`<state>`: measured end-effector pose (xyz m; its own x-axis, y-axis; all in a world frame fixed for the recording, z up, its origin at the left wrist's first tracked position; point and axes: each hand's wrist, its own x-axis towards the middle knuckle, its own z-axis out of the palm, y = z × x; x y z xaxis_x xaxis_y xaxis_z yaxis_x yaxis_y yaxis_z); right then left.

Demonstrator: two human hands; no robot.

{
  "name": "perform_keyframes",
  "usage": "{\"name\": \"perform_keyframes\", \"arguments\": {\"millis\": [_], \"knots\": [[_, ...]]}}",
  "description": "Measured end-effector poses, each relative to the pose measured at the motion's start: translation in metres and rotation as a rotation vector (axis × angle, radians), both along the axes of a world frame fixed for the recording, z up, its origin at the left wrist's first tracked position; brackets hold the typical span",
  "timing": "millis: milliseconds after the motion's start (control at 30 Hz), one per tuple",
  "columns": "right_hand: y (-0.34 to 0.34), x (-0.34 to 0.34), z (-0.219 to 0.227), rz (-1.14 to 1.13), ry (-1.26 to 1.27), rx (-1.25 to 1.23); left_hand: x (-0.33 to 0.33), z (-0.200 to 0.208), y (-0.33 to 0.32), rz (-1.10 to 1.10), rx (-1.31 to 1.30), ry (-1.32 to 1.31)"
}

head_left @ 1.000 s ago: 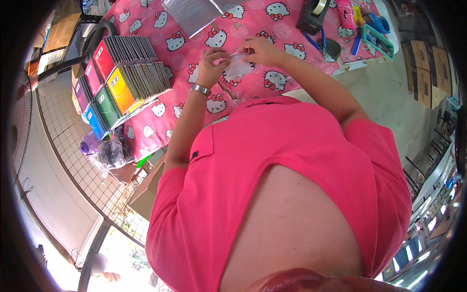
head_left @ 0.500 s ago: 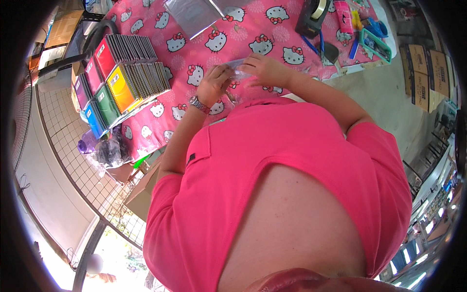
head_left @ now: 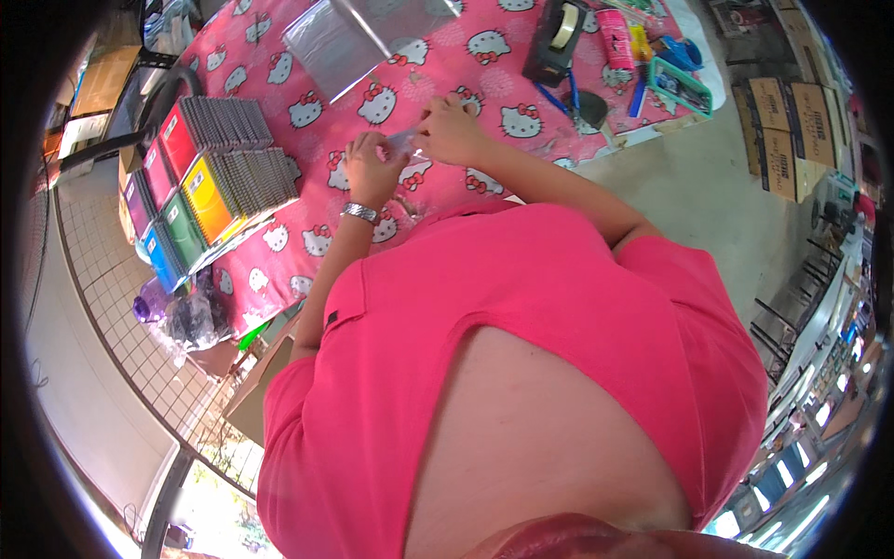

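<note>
Pink counter with white cats; gray floor and brown boxes on right. Far right on counter: blue-green tray, little things inside, too small to tell. Near side: clear plastic, pinched in fingers of left hand and right hand. Long way left to right, slanted, right end farther.

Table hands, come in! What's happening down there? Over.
Bare left hand, bare right hand: both holding small clear plastic piece. Black tape dispenser apart from them, not blocking.
</note>
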<state>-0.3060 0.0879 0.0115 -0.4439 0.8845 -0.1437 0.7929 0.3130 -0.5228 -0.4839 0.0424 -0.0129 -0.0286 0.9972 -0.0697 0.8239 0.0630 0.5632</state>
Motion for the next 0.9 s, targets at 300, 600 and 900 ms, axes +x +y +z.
{"name": "perform_keyframes", "arguments": {"millis": [300,600,900], "knots": [[0.09,0.192,-0.099,-1.139,0.487,0.051,-0.008,0.004,0.023,-0.077,-0.114,-0.106],[0.031,0.155,-0.104,-1.048,1.451,-0.195,-0.006,-0.02,-0.008,0.208,-0.216,-0.685],[0.091,0.023,-0.022,0.123,0.744,-1.105,0.007,0.004,-0.007,0.254,-0.277,-0.575]]}}
